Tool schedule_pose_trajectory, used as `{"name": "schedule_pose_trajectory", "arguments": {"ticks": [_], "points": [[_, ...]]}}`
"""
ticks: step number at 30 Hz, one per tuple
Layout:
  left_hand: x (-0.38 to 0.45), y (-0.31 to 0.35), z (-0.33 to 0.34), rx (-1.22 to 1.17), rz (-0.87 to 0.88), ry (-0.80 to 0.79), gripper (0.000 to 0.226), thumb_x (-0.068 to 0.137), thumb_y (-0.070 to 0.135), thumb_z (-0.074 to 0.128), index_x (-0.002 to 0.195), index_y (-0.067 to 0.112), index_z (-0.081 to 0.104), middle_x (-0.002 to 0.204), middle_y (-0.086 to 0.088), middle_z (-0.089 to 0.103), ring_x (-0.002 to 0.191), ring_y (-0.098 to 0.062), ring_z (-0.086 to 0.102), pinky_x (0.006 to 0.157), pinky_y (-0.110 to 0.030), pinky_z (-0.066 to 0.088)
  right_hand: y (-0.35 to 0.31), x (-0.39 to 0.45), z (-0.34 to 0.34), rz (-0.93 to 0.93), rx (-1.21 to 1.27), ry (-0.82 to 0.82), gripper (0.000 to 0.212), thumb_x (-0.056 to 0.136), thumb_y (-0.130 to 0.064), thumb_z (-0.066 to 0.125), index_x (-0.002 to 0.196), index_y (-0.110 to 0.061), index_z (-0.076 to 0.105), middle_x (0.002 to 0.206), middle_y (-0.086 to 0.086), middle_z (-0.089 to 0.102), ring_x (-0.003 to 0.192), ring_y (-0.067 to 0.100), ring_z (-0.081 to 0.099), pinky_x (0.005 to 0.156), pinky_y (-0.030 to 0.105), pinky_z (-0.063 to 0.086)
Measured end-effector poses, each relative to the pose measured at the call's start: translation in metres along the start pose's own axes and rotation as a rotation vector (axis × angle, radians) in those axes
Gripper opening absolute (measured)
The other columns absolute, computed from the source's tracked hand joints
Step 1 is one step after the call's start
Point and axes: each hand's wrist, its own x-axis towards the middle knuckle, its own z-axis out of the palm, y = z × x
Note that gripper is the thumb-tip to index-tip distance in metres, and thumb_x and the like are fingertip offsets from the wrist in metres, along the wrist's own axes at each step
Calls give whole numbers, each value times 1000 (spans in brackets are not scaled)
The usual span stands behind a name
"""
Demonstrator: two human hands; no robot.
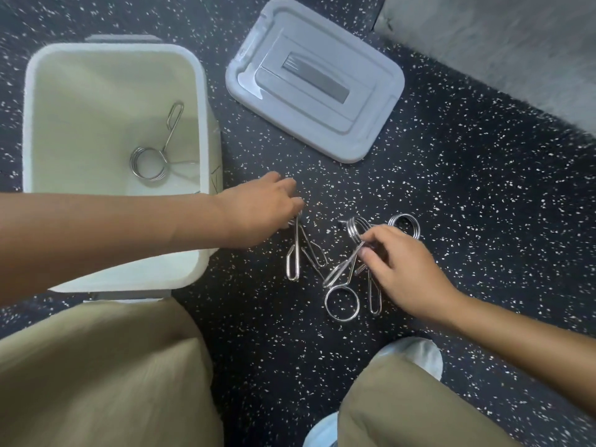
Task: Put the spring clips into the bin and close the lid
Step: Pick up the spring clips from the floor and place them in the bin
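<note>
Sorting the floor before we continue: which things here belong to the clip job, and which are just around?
Part of the job:
- white bin, one spring clip inside
- grey lid, off, on the floor
- loose clips on the floor
- left hand and right hand, each on a clip

Just around:
- grey slab, top right

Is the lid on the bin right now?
No, the grey lid lies flat on the floor, apart from the open white bin.
</note>
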Motion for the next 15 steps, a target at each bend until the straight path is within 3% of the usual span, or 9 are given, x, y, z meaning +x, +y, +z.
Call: {"name": "schedule_pose_trajectory", "arguments": {"ticks": [2,7,11,15], "points": [[-4,-3,0,45,23,33,11,101,22,49,108,14,53,106,-7,54,90,-22,43,87,-42,46,0,0,-1,88,122,2,6,94,-23,67,98,-19,65,87,-7,62,62,2,51,61,11,39],[-20,-2,-13,17,25,81,16,104,29,41,106,15,47,102,-6,52,85,-22,44,82,-41,47,4,1,-2,256,353,-34,15,86,-26,77,92,-22,64,64,-1,54,52,7,42,49,16,36],[-37,-2,-31,-60,49,121,20,104,32,37,90,18,35,89,-2,45,80,-23,45,71,-35,38,3,2,-7,318,481,-47,14,84,-25,79,92,-19,69,69,3,51,61,13,44,62,30,39],[-57,-5,-46,-99,71,180,21,104,32,38,87,18,38,83,1,43,76,-21,46,67,-33,33,-13,4,-14,345,572,-74,22,82,-23,81,91,-7,68,78,11,58,71,17,50,71,33,45]]}}
